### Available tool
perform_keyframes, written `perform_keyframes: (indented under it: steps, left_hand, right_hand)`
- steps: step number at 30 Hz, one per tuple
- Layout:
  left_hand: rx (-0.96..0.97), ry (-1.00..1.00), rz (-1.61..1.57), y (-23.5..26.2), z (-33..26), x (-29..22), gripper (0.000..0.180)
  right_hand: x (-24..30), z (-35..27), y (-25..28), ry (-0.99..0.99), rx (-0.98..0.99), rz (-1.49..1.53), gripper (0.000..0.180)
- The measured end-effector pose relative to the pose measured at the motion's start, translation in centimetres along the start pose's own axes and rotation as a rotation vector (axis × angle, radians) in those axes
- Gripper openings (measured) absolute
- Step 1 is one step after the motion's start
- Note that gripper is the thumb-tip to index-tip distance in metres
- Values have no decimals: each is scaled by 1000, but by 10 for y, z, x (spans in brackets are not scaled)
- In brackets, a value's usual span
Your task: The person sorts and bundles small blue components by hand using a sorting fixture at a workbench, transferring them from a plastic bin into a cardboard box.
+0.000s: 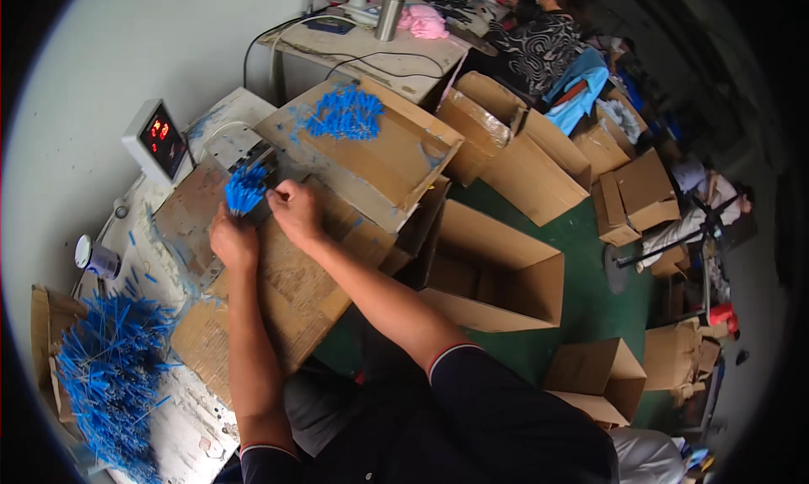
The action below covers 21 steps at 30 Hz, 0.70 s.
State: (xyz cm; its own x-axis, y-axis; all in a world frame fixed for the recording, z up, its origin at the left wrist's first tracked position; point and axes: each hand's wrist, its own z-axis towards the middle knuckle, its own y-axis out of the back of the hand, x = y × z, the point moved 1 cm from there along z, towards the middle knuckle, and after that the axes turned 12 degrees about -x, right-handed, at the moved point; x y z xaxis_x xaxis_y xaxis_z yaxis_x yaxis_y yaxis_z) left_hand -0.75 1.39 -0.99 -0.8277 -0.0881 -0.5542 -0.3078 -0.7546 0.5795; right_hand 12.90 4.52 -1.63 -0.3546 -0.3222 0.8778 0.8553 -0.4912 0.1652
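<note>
Left hand: center left of the frame, the left hand is closed around the lower end of 1 blue bundle.
Blue bundle: many thin blue pieces, the bundle fanning upward from the grip, just left of the frame's center.
Right hand: just right of the bundle, the right hand has its fingers curled in; I cannot tell whether it grips a piece.
Under the forearms: a brown cardboard sheet, lying partly over a worn white surface.
Lower left: a large loose heap of similar blue pieces.
Upper center: a shallow cardboard tray with a smaller blue pile at its far end.
Left: a white-framed display with glowing red digits; below it, a small tub with a white lid.
Right: open cardboard cartons on a green floor.
Upper right: a seated person in a black-and-white patterned top.
</note>
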Motion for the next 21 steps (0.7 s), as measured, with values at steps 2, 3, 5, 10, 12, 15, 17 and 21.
perform_keyframes:
  steps: [2,3,5,10,12,15,17,21]
  left_hand:
    - [3,16,30,-8,1,19,40]
    - [95,57,27,-7,2,13,43]
    - [38,10,73,-8,5,28,38]
    - [97,-49,112,-28,3,36,33]
    - [63,-87,87,-33,1,37,31]
    - [62,-109,89,-38,3,41,29]
    - [77,-103,110,-36,2,42,27]
    - [52,-115,125,-40,6,53,33]
  right_hand:
    - [5,-11,8,-100,61,102,21]
    - [4,-17,15,-108,49,118,20]
    - [10,-32,17,-123,97,207,18]
    - [20,-44,44,8,21,166,16]
    - [21,-43,48,57,21,99,15]
    - [18,-44,48,95,35,62,14]
    - [19,-45,47,84,55,48,14]
    - [23,-45,44,84,86,42,14]
